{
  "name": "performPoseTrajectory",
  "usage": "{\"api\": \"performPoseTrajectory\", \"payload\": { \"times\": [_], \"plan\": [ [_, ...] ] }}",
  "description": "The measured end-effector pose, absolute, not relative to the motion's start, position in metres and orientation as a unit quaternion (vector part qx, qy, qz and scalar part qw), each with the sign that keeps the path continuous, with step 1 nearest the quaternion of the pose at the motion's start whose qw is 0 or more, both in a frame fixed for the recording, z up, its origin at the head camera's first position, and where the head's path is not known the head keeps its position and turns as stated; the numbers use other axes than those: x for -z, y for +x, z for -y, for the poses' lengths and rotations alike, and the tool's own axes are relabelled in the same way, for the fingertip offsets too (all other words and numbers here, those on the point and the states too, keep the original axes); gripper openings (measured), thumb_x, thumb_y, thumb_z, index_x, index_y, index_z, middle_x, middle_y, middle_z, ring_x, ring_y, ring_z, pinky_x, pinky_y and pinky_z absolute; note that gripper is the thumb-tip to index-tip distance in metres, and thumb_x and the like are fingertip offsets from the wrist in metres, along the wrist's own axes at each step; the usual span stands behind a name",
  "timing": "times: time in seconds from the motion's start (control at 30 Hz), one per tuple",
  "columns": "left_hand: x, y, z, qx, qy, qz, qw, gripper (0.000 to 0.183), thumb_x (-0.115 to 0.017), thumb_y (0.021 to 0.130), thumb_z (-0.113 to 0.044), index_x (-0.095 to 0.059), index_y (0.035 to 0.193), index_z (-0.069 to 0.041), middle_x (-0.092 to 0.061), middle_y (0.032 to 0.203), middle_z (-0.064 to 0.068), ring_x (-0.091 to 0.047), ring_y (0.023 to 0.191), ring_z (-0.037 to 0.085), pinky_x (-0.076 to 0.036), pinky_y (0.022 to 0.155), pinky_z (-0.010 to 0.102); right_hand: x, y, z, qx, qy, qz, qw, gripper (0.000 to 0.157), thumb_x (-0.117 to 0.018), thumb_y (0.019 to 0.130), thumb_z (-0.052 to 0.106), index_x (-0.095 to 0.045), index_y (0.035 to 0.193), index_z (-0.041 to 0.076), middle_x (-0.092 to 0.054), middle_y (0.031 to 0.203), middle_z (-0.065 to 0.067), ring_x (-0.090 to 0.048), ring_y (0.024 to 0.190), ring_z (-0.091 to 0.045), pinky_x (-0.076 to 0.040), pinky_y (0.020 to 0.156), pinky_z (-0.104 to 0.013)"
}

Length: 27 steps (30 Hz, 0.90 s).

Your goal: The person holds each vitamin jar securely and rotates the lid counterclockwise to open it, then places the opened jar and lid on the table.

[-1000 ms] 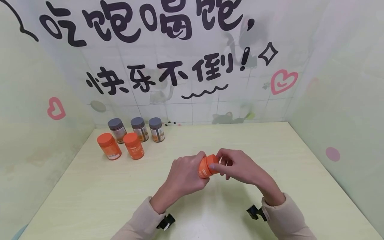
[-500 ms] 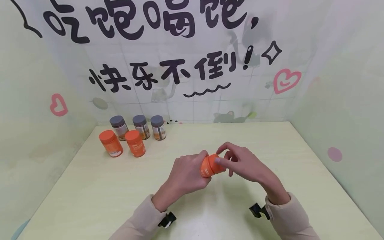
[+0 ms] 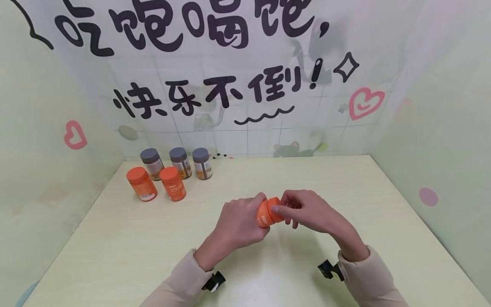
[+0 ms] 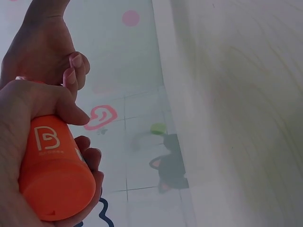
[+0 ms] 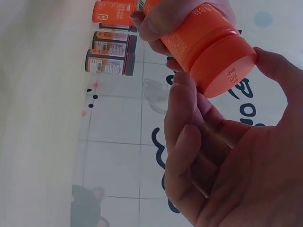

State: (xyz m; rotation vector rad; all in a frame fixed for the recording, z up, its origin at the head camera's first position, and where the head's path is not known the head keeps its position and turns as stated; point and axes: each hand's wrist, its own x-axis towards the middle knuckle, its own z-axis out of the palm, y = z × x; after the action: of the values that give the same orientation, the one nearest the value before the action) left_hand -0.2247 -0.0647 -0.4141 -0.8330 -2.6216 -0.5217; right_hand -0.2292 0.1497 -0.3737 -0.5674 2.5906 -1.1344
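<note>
My left hand (image 3: 239,224) grips an orange supplement bottle (image 3: 263,215) round its body, holding it tilted above the table with the lid towards the right. In the left wrist view, the bottle's base (image 4: 59,191) faces the camera and the fingers wrap its side. At the other end, my right hand (image 3: 312,213) pinches the ridged orange lid (image 5: 225,66). Its thumb lies at one edge of the lid and the fingertips at the opposite edge, as the right wrist view shows. The lid sits on the bottle.
Two more orange bottles (image 3: 142,184) stand at the back left of the pale table (image 3: 126,251). Behind them is a row of 3 dark-lidded bottles (image 3: 202,164). Walls with printed writing and drawings enclose the table at the back and both sides.
Half a second ago the right fingers were spread and lifted from the lid; now they have come back in around it. The left hand keeps its grip on the bottle.
</note>
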Motion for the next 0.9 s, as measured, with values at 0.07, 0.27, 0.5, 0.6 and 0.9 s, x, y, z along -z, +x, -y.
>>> {"api": "performPoseTrajectory", "payload": {
  "times": [0.07, 0.27, 0.5, 0.6, 0.9],
  "plan": [
    [0.4134, -0.2250, 0.0651, 0.182, -0.291, 0.924, 0.170, 0.036, -0.078, 0.069, -0.027, -0.056, 0.097, -0.019, -0.052, 0.064, -0.012, -0.045, 0.051, 0.003, -0.039, 0.049, 0.019, 0.3730, -0.2295, -0.1502, 0.404, -0.202, -0.882, 0.132, 0.031, -0.066, 0.090, 0.049, -0.062, 0.094, 0.019, -0.067, 0.077, -0.002, -0.066, 0.061, -0.019, -0.055, 0.062, -0.035],
    [0.4121, -0.2253, 0.0664, 0.179, -0.285, 0.926, 0.173, 0.037, -0.078, 0.069, -0.028, -0.056, 0.098, -0.018, -0.051, 0.063, -0.013, -0.045, 0.051, 0.003, -0.038, 0.049, 0.020, 0.3718, -0.2299, -0.1536, 0.438, -0.240, -0.854, 0.144, 0.038, -0.073, 0.088, 0.038, -0.056, 0.115, 0.016, -0.067, 0.084, -0.005, -0.066, 0.064, -0.021, -0.056, 0.064, -0.037],
    [0.4121, -0.2251, 0.0666, 0.178, -0.283, 0.926, 0.177, 0.036, -0.078, 0.068, -0.027, -0.055, 0.095, -0.019, -0.049, 0.062, -0.013, -0.044, 0.050, 0.003, -0.037, 0.048, 0.020, 0.3704, -0.2305, -0.1583, 0.458, -0.265, -0.833, 0.161, 0.045, -0.074, 0.088, 0.032, -0.052, 0.125, 0.019, -0.068, 0.091, -0.006, -0.068, 0.065, -0.024, -0.057, 0.063, -0.039],
    [0.4114, -0.2253, 0.0661, 0.181, -0.284, 0.925, 0.174, 0.036, -0.078, 0.069, -0.027, -0.055, 0.095, -0.019, -0.049, 0.062, -0.013, -0.044, 0.050, 0.003, -0.038, 0.048, 0.020, 0.3704, -0.2321, -0.1587, 0.468, -0.255, -0.827, 0.177, 0.045, -0.070, 0.092, 0.033, -0.049, 0.129, 0.018, -0.068, 0.094, -0.009, -0.068, 0.066, -0.026, -0.056, 0.061, -0.040],
    [0.4114, -0.2246, 0.0655, 0.190, -0.287, 0.924, 0.165, 0.038, -0.079, 0.069, -0.027, -0.056, 0.098, -0.018, -0.052, 0.064, -0.013, -0.045, 0.051, 0.003, -0.039, 0.049, 0.019, 0.3731, -0.2332, -0.1539, 0.451, -0.203, -0.855, 0.155, 0.033, -0.060, 0.096, 0.046, -0.063, 0.103, 0.014, -0.069, 0.082, -0.007, -0.066, 0.063, -0.026, -0.056, 0.062, -0.041]
  ]
}}
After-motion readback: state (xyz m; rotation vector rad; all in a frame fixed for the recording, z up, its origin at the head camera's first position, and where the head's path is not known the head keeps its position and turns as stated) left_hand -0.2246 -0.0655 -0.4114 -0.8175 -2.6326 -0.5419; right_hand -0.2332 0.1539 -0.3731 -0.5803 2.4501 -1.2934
